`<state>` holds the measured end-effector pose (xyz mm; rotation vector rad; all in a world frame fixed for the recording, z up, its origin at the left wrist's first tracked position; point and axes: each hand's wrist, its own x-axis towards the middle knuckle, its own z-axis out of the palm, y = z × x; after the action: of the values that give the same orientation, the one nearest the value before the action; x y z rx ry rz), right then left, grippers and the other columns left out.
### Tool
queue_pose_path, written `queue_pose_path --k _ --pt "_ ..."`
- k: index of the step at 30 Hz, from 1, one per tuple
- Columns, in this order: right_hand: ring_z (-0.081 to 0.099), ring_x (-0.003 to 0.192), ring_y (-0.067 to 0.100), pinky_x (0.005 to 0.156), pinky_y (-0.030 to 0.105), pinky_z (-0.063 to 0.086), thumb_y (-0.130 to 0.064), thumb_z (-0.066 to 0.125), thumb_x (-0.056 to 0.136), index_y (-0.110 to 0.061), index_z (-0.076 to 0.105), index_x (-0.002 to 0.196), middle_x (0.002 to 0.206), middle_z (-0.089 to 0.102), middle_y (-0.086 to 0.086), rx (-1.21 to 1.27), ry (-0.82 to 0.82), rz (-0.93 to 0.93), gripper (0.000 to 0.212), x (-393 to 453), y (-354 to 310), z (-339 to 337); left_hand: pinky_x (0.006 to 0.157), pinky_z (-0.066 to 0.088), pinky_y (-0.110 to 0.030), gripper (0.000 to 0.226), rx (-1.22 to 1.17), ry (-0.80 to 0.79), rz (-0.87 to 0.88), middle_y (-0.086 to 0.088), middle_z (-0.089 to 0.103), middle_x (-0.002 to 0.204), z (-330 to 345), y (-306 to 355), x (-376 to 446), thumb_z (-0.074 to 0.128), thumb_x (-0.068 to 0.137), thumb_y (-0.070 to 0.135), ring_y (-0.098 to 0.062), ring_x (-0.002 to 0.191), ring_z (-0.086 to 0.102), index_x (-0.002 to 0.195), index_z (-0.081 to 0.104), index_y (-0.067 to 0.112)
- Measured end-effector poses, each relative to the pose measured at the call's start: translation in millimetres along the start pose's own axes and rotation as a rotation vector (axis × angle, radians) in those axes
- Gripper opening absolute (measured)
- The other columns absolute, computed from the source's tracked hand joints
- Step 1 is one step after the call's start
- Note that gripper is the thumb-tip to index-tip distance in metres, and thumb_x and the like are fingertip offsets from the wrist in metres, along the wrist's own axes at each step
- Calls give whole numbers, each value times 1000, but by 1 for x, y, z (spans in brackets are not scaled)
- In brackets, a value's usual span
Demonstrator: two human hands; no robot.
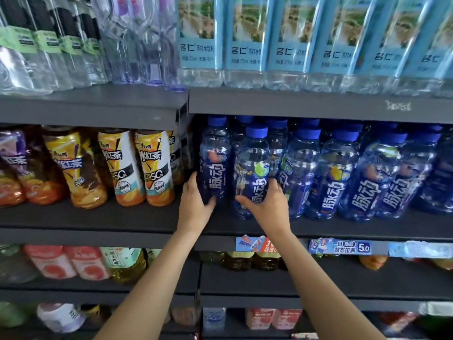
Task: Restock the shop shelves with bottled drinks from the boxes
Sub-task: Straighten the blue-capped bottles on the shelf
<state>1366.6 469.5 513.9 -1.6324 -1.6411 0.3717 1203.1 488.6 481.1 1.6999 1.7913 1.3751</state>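
Two blue-capped bottles stand at the left end of a row of like drinks on the middle shelf (98, 217). The left hand (196, 200) curls its fingers round the lower body of the end bottle (215, 158), hard by the shelf divider; the right hand (266, 204) wraps the neighbouring bottle (252, 168) the same way, seemingly seating both upright, labels forward, to close the row. Iced-tea bottles (137, 168) fill the bay alongside, pale-labelled water bottles (245, 35) the shelf above. No boxes show.

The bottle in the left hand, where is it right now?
In the head view, the left hand grips the leftmost blue bottle on the middle shelf, right of the iced tea bottles.
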Motion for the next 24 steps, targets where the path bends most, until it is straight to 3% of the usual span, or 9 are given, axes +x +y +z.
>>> queue_pose_path --k 3,6,9,11,14,17,19,24 --pt "49 119 26 90 34 45 -48 73 72 -1 38 130 129 50 11 5 -22 -34 82 -6 -9 11 107 31 -28 84 -104 -122 116 0 35 141 -13 1 -21 71 76 8 -14 131 35 143 23 16" --pt "54 109 24 83 34 47 -48 73 72 -3 42 122 121 52 9 8 -52 -75 74 -10 -27 27 100 26 -16 88 -120 -254 165 13 31 131 -17 5 -27 76 71 11 -1 125 28 140 23 22" --pt "54 107 23 81 32 46 -41 74 74 -5 44 117 116 53 8 75 -116 -120 64 -12 -37 40 99 38 -26 91 -149 -190 87 0 40 135 -16 1 -20 81 67 21 -11 126 41 140 28 15" --pt "55 104 23 78 29 46 -42 71 77 -5 49 116 113 54 7 125 -163 -148 58 -13 -33 42 90 44 -27 84 -161 -140 50 -2 50 130 -17 1 -17 80 68 21 -12 116 51 136 32 14" --pt "55 108 22 84 25 44 -39 59 88 -5 54 123 123 52 7 147 -46 -143 49 -14 -18 30 86 42 -22 81 -182 -113 44 2 54 125 -17 -1 -18 80 69 24 -8 109 54 135 34 15" --pt "52 115 26 86 27 42 -22 51 95 -3 44 133 136 43 9 29 133 -155 43 -4 -13 16 96 40 -25 83 -213 -121 61 -1 50 132 -16 -4 -18 79 70 25 -12 119 50 138 33 15" --pt "49 119 27 85 30 44 -16 48 95 -4 32 141 144 34 9 -87 121 -184 50 8 -20 13 96 41 -24 79 -240 -128 67 2 50 129 -16 -3 -20 79 71 22 -10 118 50 136 34 16" --pt "55 113 29 75 32 46 -18 49 95 -2 12 146 152 15 15 -391 32 -115 66 31 -48 22 75 37 3 70 -265 -173 45 15 51 112 -24 1 -23 76 75 15 14 93 49 133 36 18"
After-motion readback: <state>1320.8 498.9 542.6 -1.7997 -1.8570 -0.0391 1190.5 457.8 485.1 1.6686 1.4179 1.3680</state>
